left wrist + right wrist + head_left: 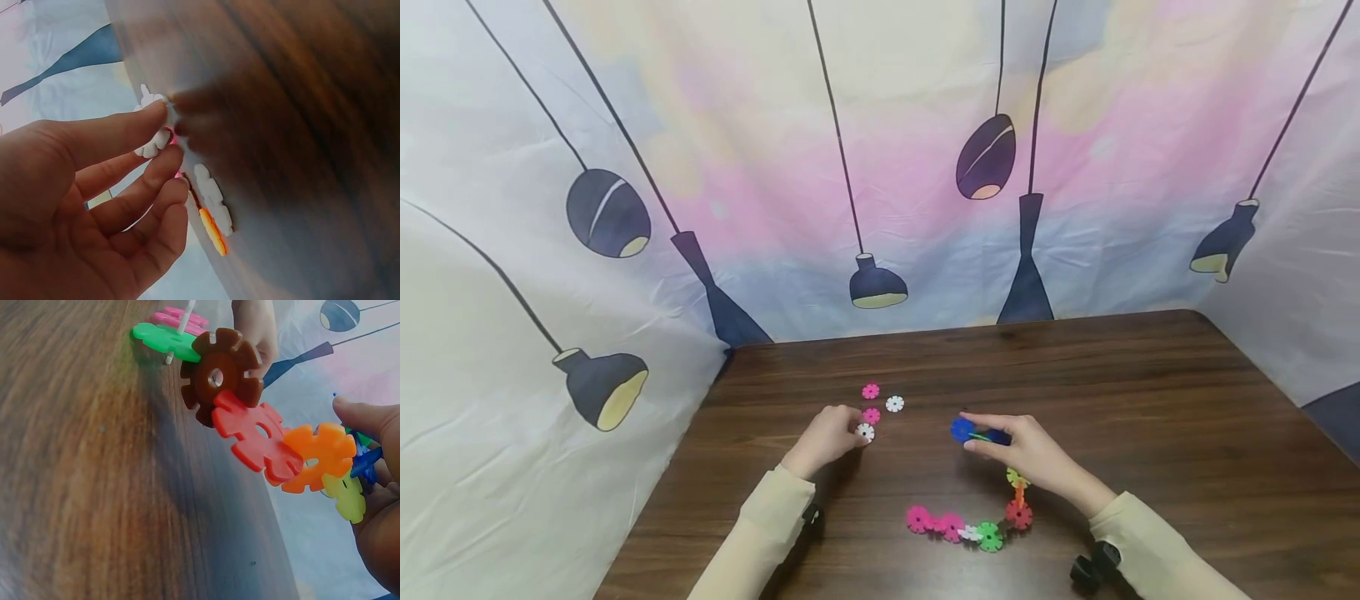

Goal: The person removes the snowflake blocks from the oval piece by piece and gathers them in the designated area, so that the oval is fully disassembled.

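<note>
My left hand (826, 440) pinches a white notched flower disc (866, 432) between thumb and fingers at the left of the table. In the left wrist view the thumb presses on that white disc (152, 149), and the other fingers curl below it. To the right, my right hand (1033, 454) grips a blue disc (962, 429) at one end of a chain of interlocked flower discs. From that hand the chain runs through yellow (347, 497), orange (334, 447), red (250, 431), brown (203, 381) and green (162, 340) discs. Its pink end (917, 519) lies nearer me.
Loose discs lie just beyond my left fingers: a pink one (870, 391), another pink one (871, 415) and a white one (895, 404). The brown wooden table (1180, 417) meets a printed cloth backdrop (925, 208) at its far edge.
</note>
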`<state>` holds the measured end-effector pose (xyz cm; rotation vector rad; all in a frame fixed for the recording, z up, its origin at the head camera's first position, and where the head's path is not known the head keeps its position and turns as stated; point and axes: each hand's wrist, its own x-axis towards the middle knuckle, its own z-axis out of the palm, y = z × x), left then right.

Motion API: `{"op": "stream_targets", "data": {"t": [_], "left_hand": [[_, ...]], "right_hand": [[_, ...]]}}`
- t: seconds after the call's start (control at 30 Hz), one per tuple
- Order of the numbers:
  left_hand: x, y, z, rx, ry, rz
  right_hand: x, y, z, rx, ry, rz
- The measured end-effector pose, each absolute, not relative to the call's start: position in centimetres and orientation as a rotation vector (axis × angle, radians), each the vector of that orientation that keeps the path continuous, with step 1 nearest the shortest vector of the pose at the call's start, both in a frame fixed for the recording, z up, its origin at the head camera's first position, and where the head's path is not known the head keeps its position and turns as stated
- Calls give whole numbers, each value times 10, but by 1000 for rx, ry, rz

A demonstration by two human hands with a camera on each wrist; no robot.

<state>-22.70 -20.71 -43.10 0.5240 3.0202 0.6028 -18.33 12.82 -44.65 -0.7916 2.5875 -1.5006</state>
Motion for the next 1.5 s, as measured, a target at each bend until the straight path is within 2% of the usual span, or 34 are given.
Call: {"op": "stream_targets", "data": {"t": [0.2, 0.5, 1.0, 1.17, 1.5], "left_hand": [[-225, -205, -430, 491, 3014, 600], [-225, -192, -430, 620, 3020, 568], [-237, -168, -434, 649, 3019, 653], [-233, -156, -424, 788, 2992, 783], [-210, -116, -398, 897, 2754, 1148]], "right_hand": [[-184, 128, -447, -793, 2594, -1498], [-185, 129, -448, -769, 2527, -1550], [-185, 129, -450, -696, 2573, -1591], [-186, 129, -449, -695, 2598, -1619], [-186, 128, -447, -744, 2611, -1660]]}}
